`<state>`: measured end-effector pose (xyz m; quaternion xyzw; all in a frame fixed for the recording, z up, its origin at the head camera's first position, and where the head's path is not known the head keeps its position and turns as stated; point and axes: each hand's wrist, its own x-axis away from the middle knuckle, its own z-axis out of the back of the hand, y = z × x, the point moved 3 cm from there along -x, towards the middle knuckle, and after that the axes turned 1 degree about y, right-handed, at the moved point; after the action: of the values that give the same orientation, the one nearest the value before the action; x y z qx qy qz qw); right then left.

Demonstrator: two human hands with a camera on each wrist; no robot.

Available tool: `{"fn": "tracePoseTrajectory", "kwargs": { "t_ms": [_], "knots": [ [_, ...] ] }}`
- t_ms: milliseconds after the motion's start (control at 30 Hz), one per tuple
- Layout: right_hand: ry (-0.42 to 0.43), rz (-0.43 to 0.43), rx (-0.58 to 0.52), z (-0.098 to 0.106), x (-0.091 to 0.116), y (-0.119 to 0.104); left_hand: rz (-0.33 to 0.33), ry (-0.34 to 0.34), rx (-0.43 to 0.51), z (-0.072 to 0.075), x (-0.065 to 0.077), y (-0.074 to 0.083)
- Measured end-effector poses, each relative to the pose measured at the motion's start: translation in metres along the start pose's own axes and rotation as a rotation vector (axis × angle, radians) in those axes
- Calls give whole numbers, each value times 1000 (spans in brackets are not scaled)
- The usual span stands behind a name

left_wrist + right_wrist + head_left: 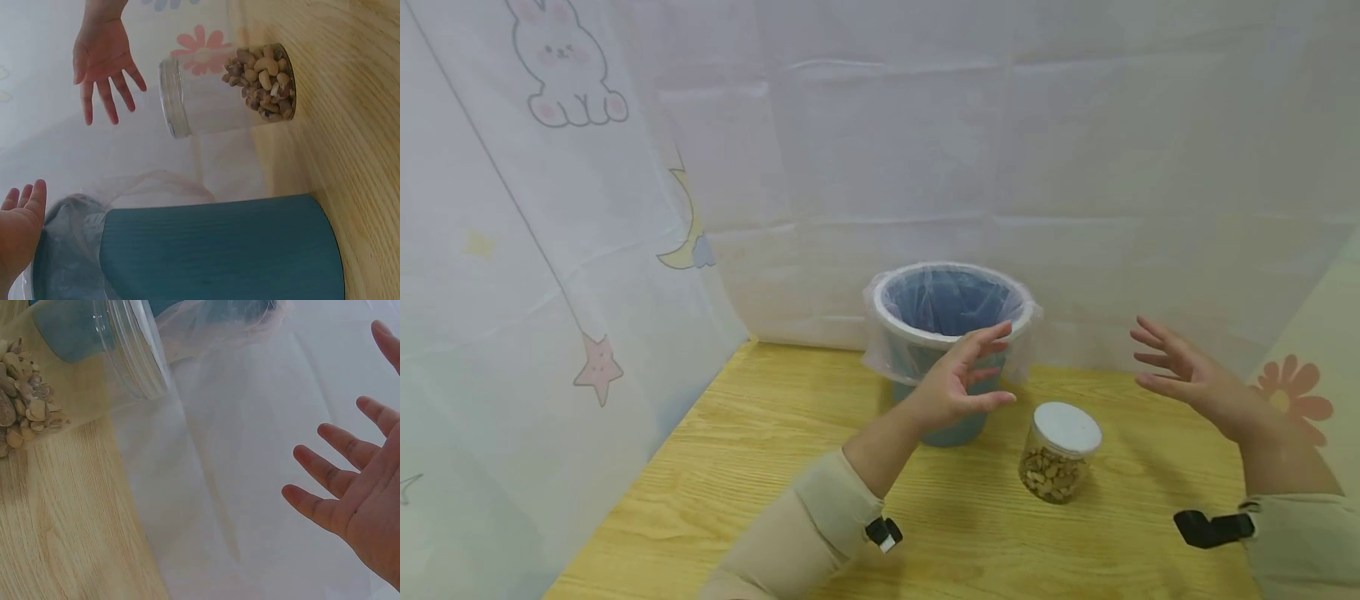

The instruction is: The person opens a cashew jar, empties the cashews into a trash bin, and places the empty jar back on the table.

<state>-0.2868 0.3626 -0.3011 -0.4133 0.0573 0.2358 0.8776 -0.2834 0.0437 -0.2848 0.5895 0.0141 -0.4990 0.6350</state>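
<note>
A clear jar with a white lid stands upright on the wooden table, partly filled with cashews and other nuts. Behind it to the left is a blue-green bin, lined with a thin clear plastic bag folded over its white rim. My left hand hovers in front of the bin, fingers spread and nothing in them. To the right of the jar, my right hand is raised in the air, its fingers apart and the palm empty. Neither hand touches the jar.
The yellow wood-grain table meets a pale hanging sheet behind the bin. Another printed sheet borders the left side, and a red flower print shows at the right. Small black devices sit at both sleeve cuffs.
</note>
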Motion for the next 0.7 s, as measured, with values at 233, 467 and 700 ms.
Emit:
{"fn": "tracePoseTrajectory", "kwargs": {
  "t_ms": [233, 467, 700],
  "knots": [
    [-10, 35, -7, -3, 1, 4, 18, -28, 9, -15, -6, -18],
    [-23, 33, -9, -5, 2, 6, 99, -39, -17, -26, -6, -34],
    [-40, 3, -29, -7, 5, 10, 136, -62, -52, -35, -7, -43]
  ]
}}
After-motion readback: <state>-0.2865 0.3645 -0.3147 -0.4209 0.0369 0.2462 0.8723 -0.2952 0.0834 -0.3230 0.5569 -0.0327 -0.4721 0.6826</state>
